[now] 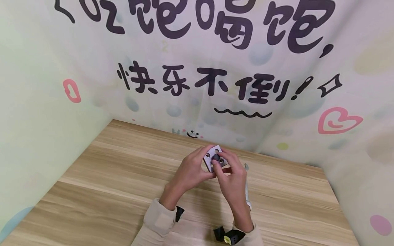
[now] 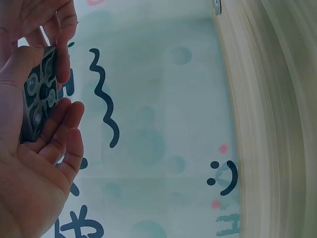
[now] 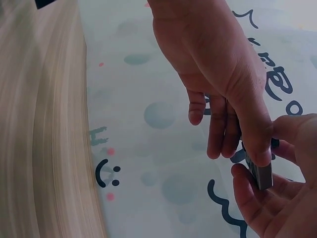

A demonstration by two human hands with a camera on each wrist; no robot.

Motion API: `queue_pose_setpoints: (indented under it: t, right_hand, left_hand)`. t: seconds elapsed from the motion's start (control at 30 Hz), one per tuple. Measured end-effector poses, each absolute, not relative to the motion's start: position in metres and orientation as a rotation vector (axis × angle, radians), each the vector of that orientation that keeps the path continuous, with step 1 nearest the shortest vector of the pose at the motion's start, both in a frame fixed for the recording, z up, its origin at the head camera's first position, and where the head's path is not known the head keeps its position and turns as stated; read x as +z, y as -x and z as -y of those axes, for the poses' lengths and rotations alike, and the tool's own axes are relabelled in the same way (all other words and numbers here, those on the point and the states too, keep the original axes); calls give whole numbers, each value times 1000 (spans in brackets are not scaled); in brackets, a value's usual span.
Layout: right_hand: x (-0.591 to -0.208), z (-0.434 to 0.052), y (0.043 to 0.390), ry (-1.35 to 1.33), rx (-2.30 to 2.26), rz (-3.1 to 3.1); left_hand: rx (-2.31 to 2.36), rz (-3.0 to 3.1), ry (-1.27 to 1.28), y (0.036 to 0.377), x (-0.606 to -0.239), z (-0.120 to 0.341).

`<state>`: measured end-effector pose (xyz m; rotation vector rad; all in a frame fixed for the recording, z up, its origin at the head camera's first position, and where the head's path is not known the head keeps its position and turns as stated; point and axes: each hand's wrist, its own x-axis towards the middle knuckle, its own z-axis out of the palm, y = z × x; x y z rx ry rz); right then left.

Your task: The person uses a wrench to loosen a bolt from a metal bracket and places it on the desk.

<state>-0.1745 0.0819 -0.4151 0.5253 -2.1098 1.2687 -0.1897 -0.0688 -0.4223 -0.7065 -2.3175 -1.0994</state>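
Observation:
A square metal plate [image 1: 212,151] with round holes near its corners is held up above the table. My left hand [image 1: 191,169] grips it by its edges. At its centre stands a dark round knob [image 1: 216,157], which the thumb and forefinger of my right hand [image 1: 232,179] pinch. From the left wrist view, the plate's other face [image 2: 39,94] shows dark recesses and a dark round end in the middle. Only a narrow grey edge of the plate [image 3: 262,176] appears in the right wrist view, and the right fingers hide the knob there.
A silver wrench [image 1: 247,194] lies on the wooden table [image 1: 123,177], partly behind the right hand and forearm. Light printed cloth [image 1: 191,102] rises along the table's back and sides. Black devices [image 1: 234,236] sit at the cuffs.

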Motion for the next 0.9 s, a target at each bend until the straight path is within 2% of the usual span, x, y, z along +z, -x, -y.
queue_pose_setpoints:
  t: [0.9]
  right_hand:
    - [-414, -84, 174, -515, 1282, 2153]
  left_hand:
    - [-1100, 2314, 722, 191, -424, 69]
